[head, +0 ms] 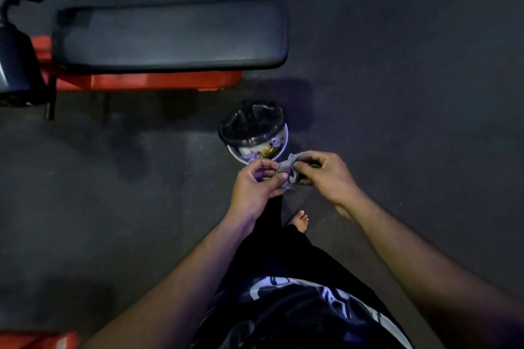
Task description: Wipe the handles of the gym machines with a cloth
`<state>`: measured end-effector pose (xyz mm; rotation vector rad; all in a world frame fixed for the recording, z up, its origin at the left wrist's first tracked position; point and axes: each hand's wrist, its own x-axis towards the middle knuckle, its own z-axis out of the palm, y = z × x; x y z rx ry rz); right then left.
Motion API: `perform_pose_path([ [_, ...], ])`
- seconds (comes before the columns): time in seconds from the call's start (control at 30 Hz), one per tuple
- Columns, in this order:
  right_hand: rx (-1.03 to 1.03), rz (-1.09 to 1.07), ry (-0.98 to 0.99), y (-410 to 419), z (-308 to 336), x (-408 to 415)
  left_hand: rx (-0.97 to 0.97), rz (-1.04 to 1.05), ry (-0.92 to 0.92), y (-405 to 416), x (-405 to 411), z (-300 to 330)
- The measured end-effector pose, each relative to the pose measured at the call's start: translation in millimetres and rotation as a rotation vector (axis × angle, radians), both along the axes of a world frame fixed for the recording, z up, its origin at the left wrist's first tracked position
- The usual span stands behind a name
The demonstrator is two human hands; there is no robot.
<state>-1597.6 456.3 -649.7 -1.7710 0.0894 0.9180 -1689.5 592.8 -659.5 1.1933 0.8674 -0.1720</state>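
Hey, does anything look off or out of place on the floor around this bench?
Nothing looks spilled or damaged. Both hands, left hand and right hand, hold a small grey cloth above a lined bin standing upright by the bench. One oddity: a bare foot on the gym floor.

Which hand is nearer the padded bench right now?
Left. The left hand sits below and slightly right of the bench pad, pinching the cloth. The right hand grips the cloth's other side, farther right of the bench.
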Motion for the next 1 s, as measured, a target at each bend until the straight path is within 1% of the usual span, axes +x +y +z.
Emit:
perform_pose_path([
  [0.13, -0.054, 0.015, 0.087, 11.5, -50.4, 11.6, -0.053, 0.079, 0.082, -3.7, 4.3, -55.2],
  [0.23, -0.088, -0.031, 0.145, 19.5, -99.9, 12.5, -0.092, 0.142, 0.153, -6.4, 8.7, -103.6],
  [0.33, -0.119, -0.044, 0.199, 31.7, -166.5, 18.5, -0.095, 0.244, 0.219, -3.1, 17.2, -166.1],
  [0.43, -0.107, -0.038, 0.243, 46.6, -230.7, 31.3, -0.060, 0.318, 0.269, 6.3, 31.5, -229.0],
  [0.53, -0.106, -0.036, 0.237, 64.0, -294.8, 47.0, -0.013, 0.319, 0.286, 20.5, 55.2, -292.5],
  [0.67, -0.166, -0.022, 0.148, 86.7, -384.7, 72.5, 0.049, 0.285, 0.276, 44.3, 93.4, -368.1],
  [0.77, -0.217, 0.002, 0.118, 101.5, -432.8, 88.4, 0.086, 0.251, 0.293, 60.8, 115.7, -414.9],
  [0.9, -0.254, 0.133, 0.095, 124.0, -473.5, 104.0, 0.093, 0.263, 0.312, 79.1, 133.7, -461.8],
  [1.0, -0.289, 0.204, 0.138, 129.4, -493.1, 110.6, 0.070, 0.214, 0.357, 89.0, 136.0, -487.4],
])
